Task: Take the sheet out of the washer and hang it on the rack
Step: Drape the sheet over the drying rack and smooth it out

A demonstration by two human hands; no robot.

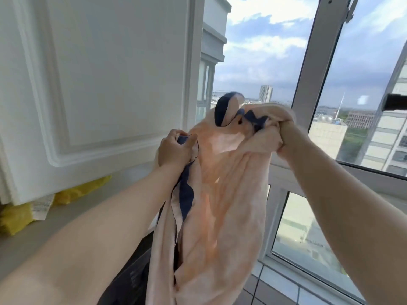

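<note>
- Nearest us, the peach sheet point(211, 205) with its navy border hangs in a long bunched column, its long axis close to vertical and its lower end dropping out of view below.
- Just left of the sheet's lower part sits a dark shape, possibly the washer point(132, 271); too little of it shows to be sure.
- Up at the sheet's top, the left hand point(174, 150) is clenched on the navy edge, pinching the hem.
- The right hand point(284, 137) is fisted round a wad of the top corner, with folds spilling over the knuckles.
- Step in hand, by my reading: the sheet looks clear of the machine and is held up to find and spread its top edge.
- Next it needs that edge drawn apart between the hands, then lifted over a bar; no rack is clearly in view.
- Behind the sheet to the left is a white cabinet door point(99, 80) with yellow bags point(83, 190) beneath it.
- Furthest back, right of the sheet, the window frame point(308, 84) gives onto city towers.
</note>
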